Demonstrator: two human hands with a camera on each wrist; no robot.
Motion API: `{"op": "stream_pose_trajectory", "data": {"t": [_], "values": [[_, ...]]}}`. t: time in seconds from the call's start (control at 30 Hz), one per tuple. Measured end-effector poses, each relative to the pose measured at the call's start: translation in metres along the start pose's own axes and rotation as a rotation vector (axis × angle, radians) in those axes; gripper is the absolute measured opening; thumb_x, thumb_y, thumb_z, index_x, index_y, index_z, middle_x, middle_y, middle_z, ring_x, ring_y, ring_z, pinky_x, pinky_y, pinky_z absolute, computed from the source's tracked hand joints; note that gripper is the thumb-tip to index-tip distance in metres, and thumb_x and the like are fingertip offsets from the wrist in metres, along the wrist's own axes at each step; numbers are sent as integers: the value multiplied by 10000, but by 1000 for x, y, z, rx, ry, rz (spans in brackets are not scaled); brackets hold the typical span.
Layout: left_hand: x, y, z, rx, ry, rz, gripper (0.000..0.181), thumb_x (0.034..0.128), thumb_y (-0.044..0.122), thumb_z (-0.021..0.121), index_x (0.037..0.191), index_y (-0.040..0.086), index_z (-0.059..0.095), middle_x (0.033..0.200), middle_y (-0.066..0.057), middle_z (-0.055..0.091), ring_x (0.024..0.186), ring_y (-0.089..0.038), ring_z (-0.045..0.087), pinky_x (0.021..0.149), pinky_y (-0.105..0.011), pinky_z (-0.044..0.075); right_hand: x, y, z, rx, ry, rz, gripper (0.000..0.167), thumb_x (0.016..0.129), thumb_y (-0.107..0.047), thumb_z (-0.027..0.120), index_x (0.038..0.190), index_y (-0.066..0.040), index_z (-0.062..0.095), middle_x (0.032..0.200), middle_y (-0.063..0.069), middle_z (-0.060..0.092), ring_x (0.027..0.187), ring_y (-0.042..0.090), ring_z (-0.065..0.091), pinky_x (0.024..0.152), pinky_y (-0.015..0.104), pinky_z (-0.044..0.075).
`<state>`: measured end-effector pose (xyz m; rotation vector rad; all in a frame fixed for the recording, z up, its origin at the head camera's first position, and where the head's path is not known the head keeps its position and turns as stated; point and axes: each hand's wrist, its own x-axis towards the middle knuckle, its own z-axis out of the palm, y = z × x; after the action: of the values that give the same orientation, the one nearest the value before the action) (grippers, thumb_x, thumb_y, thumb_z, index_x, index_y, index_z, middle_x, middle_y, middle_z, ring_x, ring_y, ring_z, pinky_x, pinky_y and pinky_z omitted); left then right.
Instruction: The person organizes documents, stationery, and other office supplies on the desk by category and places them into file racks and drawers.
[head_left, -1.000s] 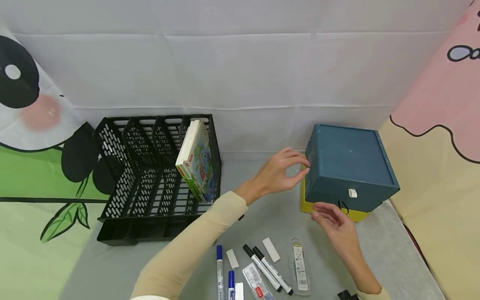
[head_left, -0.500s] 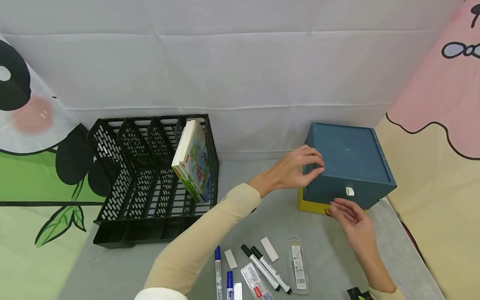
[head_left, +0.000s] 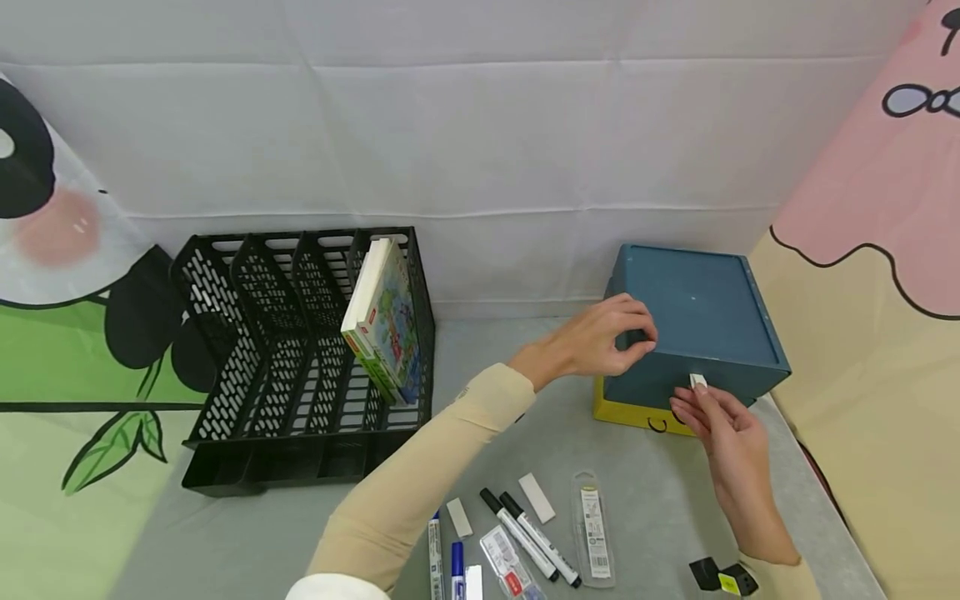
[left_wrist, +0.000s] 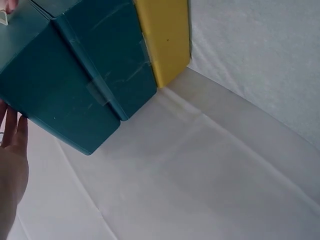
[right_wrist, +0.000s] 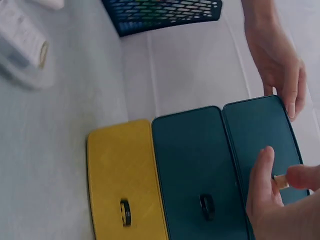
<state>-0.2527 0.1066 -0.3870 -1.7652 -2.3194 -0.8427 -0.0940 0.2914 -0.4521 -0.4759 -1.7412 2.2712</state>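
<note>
A stack of drawers stands at the right in the head view: blue units [head_left: 697, 308] above a yellow one [head_left: 626, 412]. My right hand [head_left: 731, 446] pinches the small white handle [head_left: 698, 380] on the top blue drawer front; the right wrist view shows thumb and fingers about that handle [right_wrist: 281, 181]. My left hand [head_left: 600, 336] is at the upper left edge of the top unit, fingers bent over it. In the left wrist view its fingertips touch the edge of the blue box [left_wrist: 60, 95]. Dark loop handles [right_wrist: 206, 206] show on the lower drawers.
A black mesh organizer [head_left: 285, 458] with upright books [head_left: 393, 333] stands left. On the grey table [head_left: 645, 483] near the front lie markers [head_left: 528, 546], white blocks [head_left: 537, 497], a clear package [head_left: 594, 533] and a small package [head_left: 506, 558].
My right hand has moved right and up from near the lower handle and taken hold of the white handle. My left hand has moved right, from beside the box to its top edge.
</note>
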Motion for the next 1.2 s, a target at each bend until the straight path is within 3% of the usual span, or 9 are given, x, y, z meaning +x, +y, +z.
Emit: {"op": "stream_pose_trajectory", "data": {"t": [0.17, 0.3, 0.5, 0.63, 0.73, 1.2], "values": [[4, 1, 0, 4, -34, -4, 127, 1041, 178, 602, 1058, 128, 717, 1097, 4, 656, 1036, -137, 572, 944, -193, 431, 3, -5, 0, 223, 37, 21, 194, 978, -147, 710, 1097, 6, 689, 1021, 77, 759, 934, 162, 762, 855, 263, 567], [7, 0, 1, 14, -56, 0, 113, 1044, 170, 587, 1047, 136, 695, 1080, 16, 638, 1010, -126, 554, 921, -187, 422, 4, -7, -2, 297, 74, 19, 140, 954, -79, 730, 1042, 27, 707, 1003, 94, 723, 915, 183, 767, 846, 266, 568], [9, -1, 1, 0, -85, -5, 99, 1043, 160, 581, 1043, 140, 679, 1084, 20, 623, 1017, -128, 528, 923, -185, 408, 2, -8, -7, 239, 117, 31, 163, 931, -98, 765, 1039, 19, 730, 1004, 77, 718, 891, 181, 770, 822, 258, 576], [9, -1, 1, -3, -93, 6, 95, 1044, 172, 594, 1053, 142, 684, 1099, 17, 626, 1042, -136, 538, 1033, -180, 374, -3, -8, -9, 188, 132, 25, 148, 931, -97, 765, 1029, 9, 734, 995, 58, 748, 866, 166, 771, 811, 254, 578], [8, -1, 1, 5, -94, 23, 101, 1045, 191, 605, 1064, 143, 692, 1105, 14, 631, 1052, -142, 538, 1046, -181, 365, -7, -7, -11, 151, 137, 18, 142, 926, -96, 770, 1018, 4, 732, 980, 55, 769, 852, 160, 771, 804, 257, 579], [5, 1, -4, 117, -101, 46, 160, 1047, 229, 623, 1083, 138, 750, 1113, 2, 658, 1029, -140, 554, 932, -186, 430, -23, -9, -14, 17, 145, 2, 210, 921, -140, 779, 1044, 15, 707, 948, 53, 770, 829, 154, 767, 794, 266, 584]]}}
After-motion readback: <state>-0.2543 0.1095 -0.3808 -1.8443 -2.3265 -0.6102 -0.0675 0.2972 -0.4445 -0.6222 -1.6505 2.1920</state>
